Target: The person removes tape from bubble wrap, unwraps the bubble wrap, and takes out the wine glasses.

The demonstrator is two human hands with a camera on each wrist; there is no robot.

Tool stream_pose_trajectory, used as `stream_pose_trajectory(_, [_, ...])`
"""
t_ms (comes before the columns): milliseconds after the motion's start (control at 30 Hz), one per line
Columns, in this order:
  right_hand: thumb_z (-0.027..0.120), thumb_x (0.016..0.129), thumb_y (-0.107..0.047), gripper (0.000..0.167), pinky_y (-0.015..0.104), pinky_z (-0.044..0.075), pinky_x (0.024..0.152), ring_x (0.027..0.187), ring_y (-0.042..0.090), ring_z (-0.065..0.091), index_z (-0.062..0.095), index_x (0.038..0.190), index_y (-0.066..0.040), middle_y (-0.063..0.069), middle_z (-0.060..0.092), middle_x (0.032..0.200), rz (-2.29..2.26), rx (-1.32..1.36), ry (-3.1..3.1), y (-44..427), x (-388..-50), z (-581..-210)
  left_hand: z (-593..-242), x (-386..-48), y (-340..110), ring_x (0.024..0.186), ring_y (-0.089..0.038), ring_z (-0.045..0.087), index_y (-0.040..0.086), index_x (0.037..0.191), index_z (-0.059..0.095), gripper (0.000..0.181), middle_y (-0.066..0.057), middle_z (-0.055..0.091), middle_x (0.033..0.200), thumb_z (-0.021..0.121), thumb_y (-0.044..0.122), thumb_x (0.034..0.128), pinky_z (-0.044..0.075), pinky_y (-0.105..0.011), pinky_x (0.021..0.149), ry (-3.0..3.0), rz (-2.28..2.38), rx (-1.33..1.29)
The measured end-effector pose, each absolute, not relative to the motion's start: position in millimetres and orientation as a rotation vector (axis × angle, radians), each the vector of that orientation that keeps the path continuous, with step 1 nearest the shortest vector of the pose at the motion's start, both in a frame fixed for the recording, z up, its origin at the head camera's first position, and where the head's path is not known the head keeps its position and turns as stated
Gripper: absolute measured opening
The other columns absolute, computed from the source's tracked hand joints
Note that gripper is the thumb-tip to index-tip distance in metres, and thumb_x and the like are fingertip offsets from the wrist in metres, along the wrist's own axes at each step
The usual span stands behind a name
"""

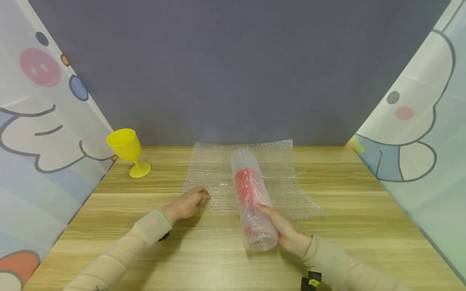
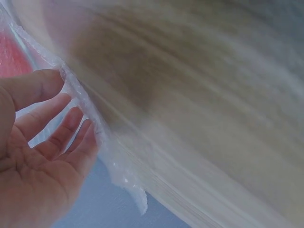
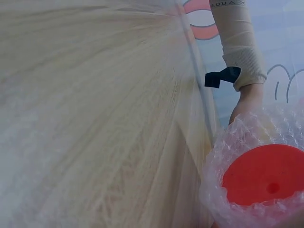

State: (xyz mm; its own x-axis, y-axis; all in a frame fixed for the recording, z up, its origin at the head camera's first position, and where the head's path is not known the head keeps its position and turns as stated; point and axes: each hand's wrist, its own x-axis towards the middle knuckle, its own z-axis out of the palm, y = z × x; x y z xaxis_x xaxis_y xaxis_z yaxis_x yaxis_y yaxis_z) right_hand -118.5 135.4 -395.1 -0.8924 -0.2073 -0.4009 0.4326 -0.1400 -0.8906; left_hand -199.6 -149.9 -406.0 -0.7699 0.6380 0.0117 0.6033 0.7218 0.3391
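A long roll of bubble wrap (image 1: 267, 190) lies slanted on a loose sheet of the same bubble wrap (image 1: 218, 178). Inside it shows a red object (image 1: 244, 186); at the near end, the right wrist view shows its flat round red face (image 3: 259, 175). My right hand (image 1: 287, 234) grips the roll's near right side, thumb on top; its other fingers are hidden. At the sheet's left edge is my left hand (image 1: 189, 203). In the left wrist view its thumb and loosely bent fingers (image 2: 66, 135) touch the wrap's edge, with a gap between thumb and fingers.
A yellow goblet (image 1: 125, 147) stands upright at the back left of the wooden table (image 1: 196, 258). Behind the table rises a dark grey panel (image 1: 233, 72). Cartoon-printed sheets (image 1: 407, 121) border both sides.
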Motion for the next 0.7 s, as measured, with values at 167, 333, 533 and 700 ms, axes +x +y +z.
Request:
stream_pose_trajectory(167, [0.059,0.086,-0.038,0.065,0.039,0.051,0.087,0.092,0.018,0.062,0.034,0.133,-0.001,0.010,0.060,0.112,-2.078,0.288,1.722,133,-120,-398,-408,-203,-150,0.111,-0.030,0.052,-0.003,0.118,0.057,0.040,-0.013,0.054,0.120,0.066,-0.001,0.0783,0.046,-0.042,0.096,2.785,0.525,0.982])
stream_pose_trajectory(333, [0.060,0.084,-0.040,0.067,0.039,0.051,0.087,0.092,0.018,0.062,0.033,0.133,-0.001,0.009,0.061,0.111,-2.073,0.291,1.707,132,-122,-400,-402,-208,-149,0.107,-0.032,0.054,-0.005,0.118,0.056,0.042,-0.016,0.054,0.119,0.066,0.002,0.0786,0.048,-0.042,0.093,2.719,0.555,0.993])
stream_pose_trajectory(533, [0.061,0.083,-0.042,0.068,0.038,0.051,0.086,0.091,0.017,0.062,0.036,0.131,-0.001,0.008,0.062,0.109,-2.049,0.312,1.739,131,-124,-403,-378,-211,-122,0.118,-0.033,0.050,-0.001,0.127,0.050,0.046,-0.016,0.050,0.130,0.063,0.017,0.0859,0.041,-0.046,0.101,2.775,0.675,1.040])
stream_pose_trajectory(700, [0.060,0.084,-0.043,0.069,0.039,0.050,0.088,0.093,0.018,0.061,0.035,0.133,-0.002,0.010,0.060,0.114,-2.050,0.291,1.754,130,-125,-403,-364,-209,-85,0.130,-0.029,0.039,0.008,0.135,0.043,0.056,-0.010,0.041,0.142,0.062,0.027,0.0863,0.033,-0.047,0.107,2.735,0.957,1.088])
